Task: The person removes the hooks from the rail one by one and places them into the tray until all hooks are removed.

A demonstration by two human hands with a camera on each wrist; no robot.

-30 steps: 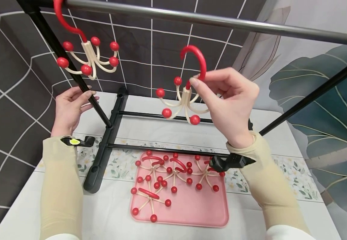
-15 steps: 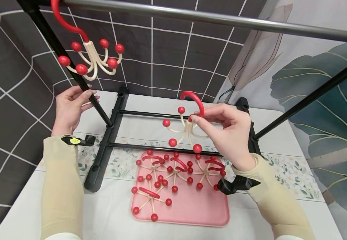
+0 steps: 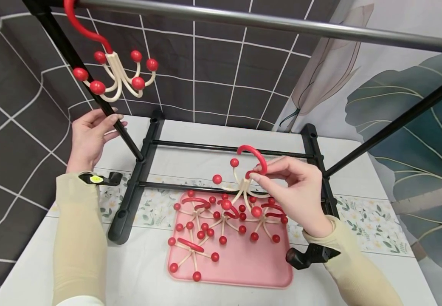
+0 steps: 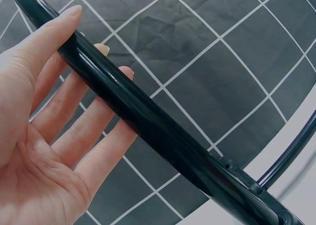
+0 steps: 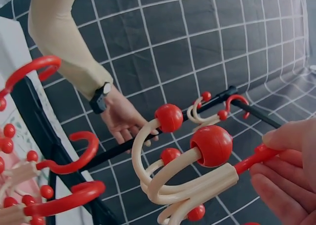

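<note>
My right hand (image 3: 297, 191) pinches the base of the red hook on a multi-arm hanger (image 3: 245, 185), which has cream arms tipped with red balls. It is held upright above the back of a pink tray (image 3: 251, 272), its lower balls overlapping the hangers there in the head view. Thumb and fingers of my left hand (image 3: 91, 140) hold the slanted black post (image 4: 148, 114) of a rack; in the left wrist view the thumb lies on one side, the fingers behind. A similar hanger (image 3: 115, 70) hangs by its red hook at the left end of the rack's top rail (image 3: 243, 19).
Several more hangers (image 3: 192, 250) lie in the tray. Behind it, two black crossbars (image 3: 213, 146) join the rack's feet (image 3: 123, 212) on the white table (image 3: 136, 272). Another slanted post (image 3: 396, 123) rises at the right. A dark checked cloth (image 3: 171, 76) covers the back.
My right hand has come down from just below the top rail to above the tray, carrying the hanger. The hanging one has turned slightly. My left hand stays on the post.
</note>
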